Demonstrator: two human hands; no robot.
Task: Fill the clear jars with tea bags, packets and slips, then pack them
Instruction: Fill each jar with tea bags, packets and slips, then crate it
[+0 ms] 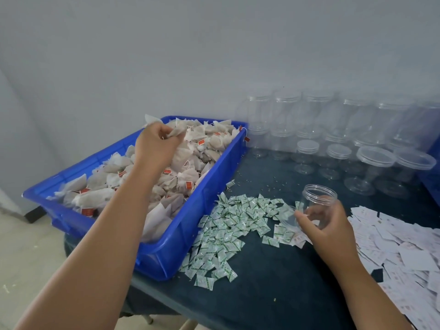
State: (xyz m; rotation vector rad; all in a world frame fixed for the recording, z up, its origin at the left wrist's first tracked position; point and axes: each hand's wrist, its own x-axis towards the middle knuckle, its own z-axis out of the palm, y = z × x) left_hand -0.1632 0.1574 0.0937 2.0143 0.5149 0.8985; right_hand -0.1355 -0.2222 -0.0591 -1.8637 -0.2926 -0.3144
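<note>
A blue bin (166, 253) on the left holds a heap of pale tea bags (190, 163) with red tags. My left hand (157, 144) reaches into the far part of the bin and pinches tea bags between curled fingers. My right hand (326, 227) grips an open clear jar (319, 201), tilted, just above the table, and seems to hold its clear lid (289, 216) against it too. Green-and-white packets (233, 229) lie spread between the bin and the jar. White paper slips (404, 253) cover the table at the right.
Several lidded clear jars (333, 139) stand stacked in rows against the back wall. The table has a dark cloth (273, 294) with small crumbs on it. A second blue bin's edge (433, 172) shows at the far right. The floor lies at the lower left.
</note>
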